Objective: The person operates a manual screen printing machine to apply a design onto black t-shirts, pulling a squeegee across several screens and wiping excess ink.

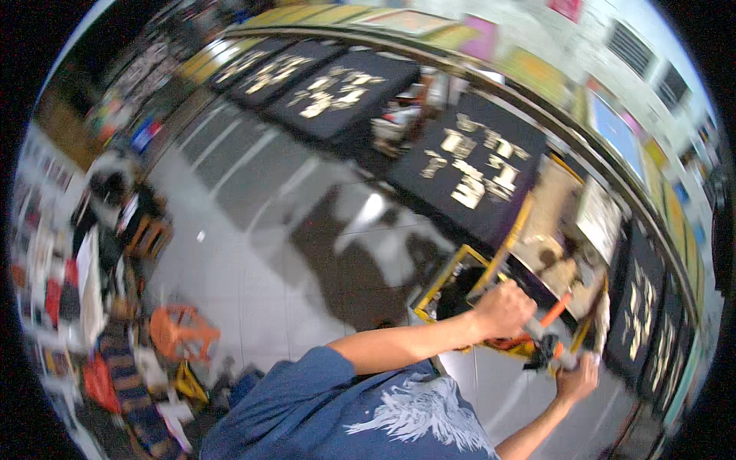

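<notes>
My left hand (506,309) is closed in a fist beside a yellow-edged frame (452,284); what its fingers wrap round is hidden. Lower and to the right, my right hand (579,377) is also closed, its fingertips against something pale and blurred. Between the two hands are an orange bar (557,308) and a black-and-orange fitting (548,353) with grey parts, too smeared to name. Just beyond my hands stands an open-topped trolley or box (548,203) with brown stained surfaces and a whitish container (598,222).
A long curved bench carries dark cloth panels (468,165) printed with pale gold patterns; more panels (337,84) lie farther left. Coloured frames (613,130) line its back edge. An orange plastic stool (184,333) stands on the grey tiled floor (253,268). Another person (107,188) is at the left among clutter.
</notes>
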`<state>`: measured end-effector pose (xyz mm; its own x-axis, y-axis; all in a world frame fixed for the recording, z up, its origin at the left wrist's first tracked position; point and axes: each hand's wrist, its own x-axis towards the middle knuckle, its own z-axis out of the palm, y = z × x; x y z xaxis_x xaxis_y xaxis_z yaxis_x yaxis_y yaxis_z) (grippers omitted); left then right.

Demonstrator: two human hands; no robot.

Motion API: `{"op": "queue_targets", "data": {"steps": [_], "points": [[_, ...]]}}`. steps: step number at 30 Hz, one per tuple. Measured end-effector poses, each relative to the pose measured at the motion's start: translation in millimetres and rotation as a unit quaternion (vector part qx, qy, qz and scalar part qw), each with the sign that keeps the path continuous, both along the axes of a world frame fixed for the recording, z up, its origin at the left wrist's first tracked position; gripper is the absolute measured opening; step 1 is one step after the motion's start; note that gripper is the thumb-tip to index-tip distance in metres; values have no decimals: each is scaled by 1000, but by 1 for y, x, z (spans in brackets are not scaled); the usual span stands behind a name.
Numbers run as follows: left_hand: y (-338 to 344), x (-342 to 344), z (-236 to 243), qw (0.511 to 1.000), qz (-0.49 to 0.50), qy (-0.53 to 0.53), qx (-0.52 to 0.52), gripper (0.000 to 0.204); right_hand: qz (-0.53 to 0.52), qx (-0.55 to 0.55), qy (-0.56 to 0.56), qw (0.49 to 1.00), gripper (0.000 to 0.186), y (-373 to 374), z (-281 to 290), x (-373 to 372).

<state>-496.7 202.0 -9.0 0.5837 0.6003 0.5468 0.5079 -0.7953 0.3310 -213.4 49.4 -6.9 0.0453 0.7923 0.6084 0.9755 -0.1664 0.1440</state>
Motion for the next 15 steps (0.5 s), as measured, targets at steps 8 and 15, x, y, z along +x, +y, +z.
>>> {"op": "queue_targets", "data": {"steps": [8, 15], "points": [[6, -10, 12, 999, -24, 4, 32, 28, -14, 51, 6, 999, 21, 10, 5, -15], [4, -15, 25, 999, -44, 26, 15, 39, -22, 94, 18, 995, 24, 11, 20, -32]]}}
